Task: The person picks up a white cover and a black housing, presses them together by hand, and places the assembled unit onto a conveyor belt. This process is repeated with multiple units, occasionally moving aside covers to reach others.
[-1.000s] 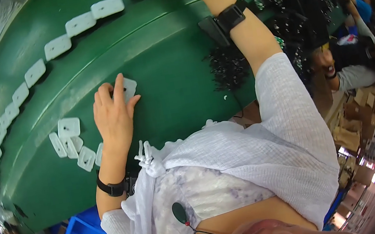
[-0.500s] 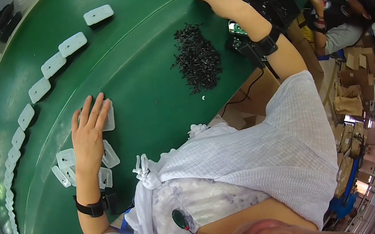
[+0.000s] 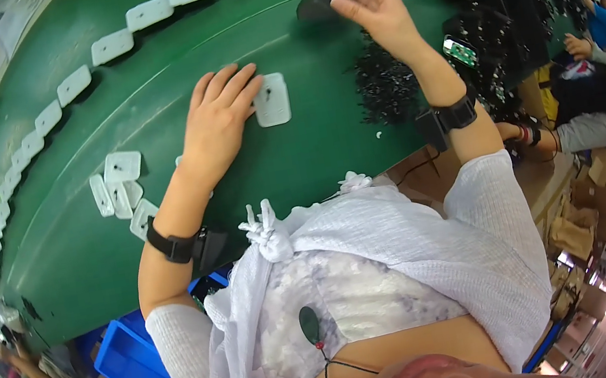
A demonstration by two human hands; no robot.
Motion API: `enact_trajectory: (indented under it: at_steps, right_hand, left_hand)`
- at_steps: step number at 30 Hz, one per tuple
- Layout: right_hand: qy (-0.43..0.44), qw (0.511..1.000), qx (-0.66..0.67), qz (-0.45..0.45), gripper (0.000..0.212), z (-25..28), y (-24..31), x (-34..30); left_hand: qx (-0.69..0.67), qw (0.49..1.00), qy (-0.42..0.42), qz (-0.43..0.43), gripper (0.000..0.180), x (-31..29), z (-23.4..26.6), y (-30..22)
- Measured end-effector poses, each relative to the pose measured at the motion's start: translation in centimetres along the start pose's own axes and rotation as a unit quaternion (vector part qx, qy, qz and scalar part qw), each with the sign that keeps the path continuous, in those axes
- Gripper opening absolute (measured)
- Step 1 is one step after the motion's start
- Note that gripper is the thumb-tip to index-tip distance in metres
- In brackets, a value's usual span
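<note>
My left hand [image 3: 221, 118] lies palm down over the green table, its fingers stretched out. Its fingertips reach the left edge of a flat white plastic cover [image 3: 272, 100] with rounded corners and a small dark mark near the middle. Farther right, my right hand [image 3: 380, 14] grips a thin black plastic piece [image 3: 318, 4] between thumb and fingers. Part of that piece is hidden behind the fingers. Just below this hand spreads a heap of small black parts [image 3: 385, 83]. Several loose white covers [image 3: 123, 167] lie left of my left forearm.
A curved row of white covers [image 3: 112, 47] runs along the far left of the green table [image 3: 298, 162]. Black boxes [image 3: 511, 18], black pieces and a green circuit board [image 3: 459, 51] stand at right. A blue bin [image 3: 137, 369] sits below the edge; co-workers are at right.
My right hand has left the black pieces by the box and moved left, now holding a black piece. My left hand has moved away and right, with a white cover at its fingertips. The view has shifted.
</note>
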State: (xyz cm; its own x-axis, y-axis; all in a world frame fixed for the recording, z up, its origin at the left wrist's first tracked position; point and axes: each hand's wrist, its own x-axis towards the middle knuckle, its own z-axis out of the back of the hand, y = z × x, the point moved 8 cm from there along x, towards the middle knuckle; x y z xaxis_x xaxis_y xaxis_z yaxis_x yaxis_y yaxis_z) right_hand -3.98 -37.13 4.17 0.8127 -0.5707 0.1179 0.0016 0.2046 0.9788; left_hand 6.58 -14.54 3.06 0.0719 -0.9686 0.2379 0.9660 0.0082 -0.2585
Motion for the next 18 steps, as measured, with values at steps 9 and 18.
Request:
enact_trajectory:
  at_steps: [9,18]
  right_hand:
    - [0.058,0.911,-0.389,0.122,0.037,-4.8,2.5,-1.7]
    - [0.041,0.922,-0.367,0.121,0.034,-4.8,2.0,-1.6]
  left_hand:
    - [-0.057,0.997,0.001,-0.048,0.060,0.8,-0.2,-2.4]
    - [-0.018,0.999,-0.017,-0.037,0.052,0.9,-0.8,-2.3]
